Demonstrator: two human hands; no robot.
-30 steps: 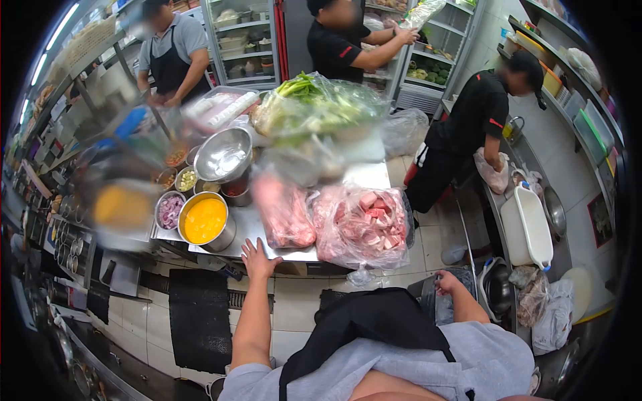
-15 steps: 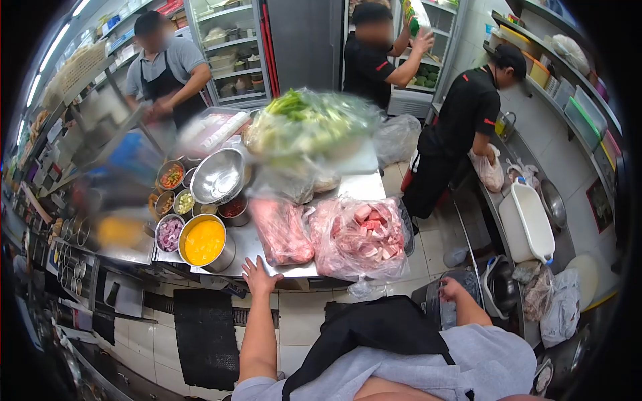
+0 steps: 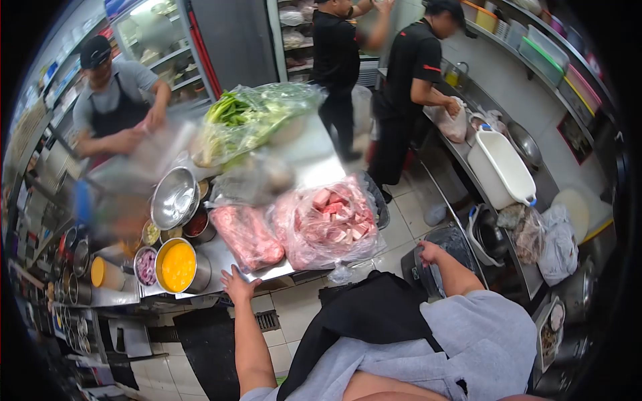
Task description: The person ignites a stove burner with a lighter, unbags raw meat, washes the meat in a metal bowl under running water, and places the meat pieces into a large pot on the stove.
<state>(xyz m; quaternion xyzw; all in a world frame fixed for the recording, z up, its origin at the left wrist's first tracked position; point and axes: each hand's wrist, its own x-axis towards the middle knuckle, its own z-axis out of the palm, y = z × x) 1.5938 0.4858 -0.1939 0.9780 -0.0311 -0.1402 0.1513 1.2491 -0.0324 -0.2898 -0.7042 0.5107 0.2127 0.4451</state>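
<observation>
Through the head camera I see my left hand (image 3: 239,287) with fingers spread wide and nothing in its grasp, at the near edge of the silvery steel table (image 3: 217,251), though I cannot tell whether the fingertips touch it. Just beyond it on the tabletop lie a long pink slab of meat in clear plastic (image 3: 247,237) and, to its right, a bulging clear bag of pink meat cubes (image 3: 341,217). My right hand (image 3: 430,252), fingers partly curled, is at the dark grey plastic bin (image 3: 458,247); I cannot tell whether it grips the rim.
</observation>
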